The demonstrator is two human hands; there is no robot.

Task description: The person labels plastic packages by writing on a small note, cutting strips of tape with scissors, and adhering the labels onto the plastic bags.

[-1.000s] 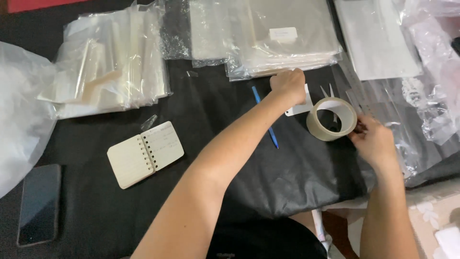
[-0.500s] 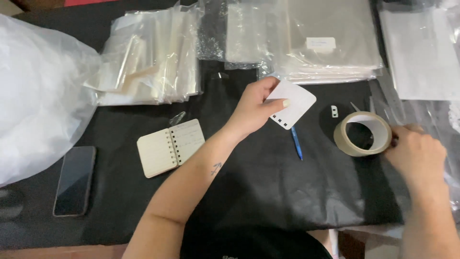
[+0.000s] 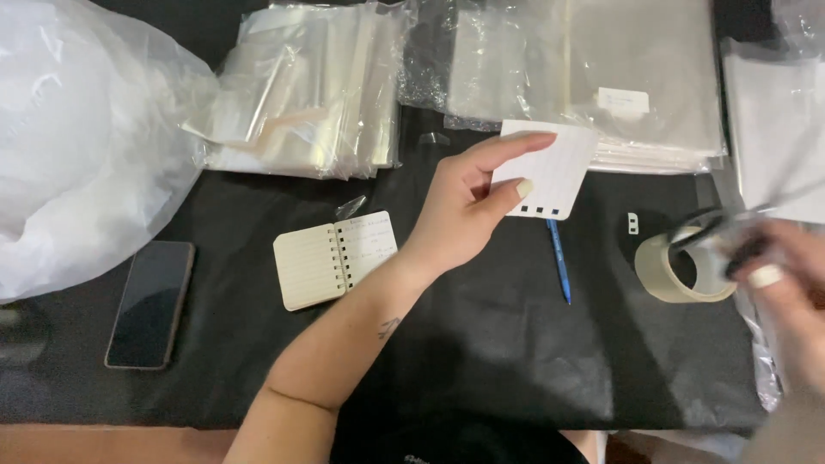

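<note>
Head view, looking down on a black cloth spread as a work surface, against which pale and clear things stand out; a large white plastic bag is bunched at the far left; stacks of clear plastic sleeves are laid along the top edge, with flatter clear bags to their right, seemingly kept within reach; a dark phone is lain face up near the left edge, well apart from the hands; a small spiral notebook is left open just beside the left forearm; the left hand is raised over the middle of the cloth, thumb and fingers closed on a white lined card with punched holes along its lower edge, held flat toward the camera, probably so it can be looked over; a blue pen is lain just below the card; a roll of clear tape is rested on the cloth at the right; the right hand is blurred, touching the roll, so its grip cannot be told; a tiny white clip is seen near the roll
</note>
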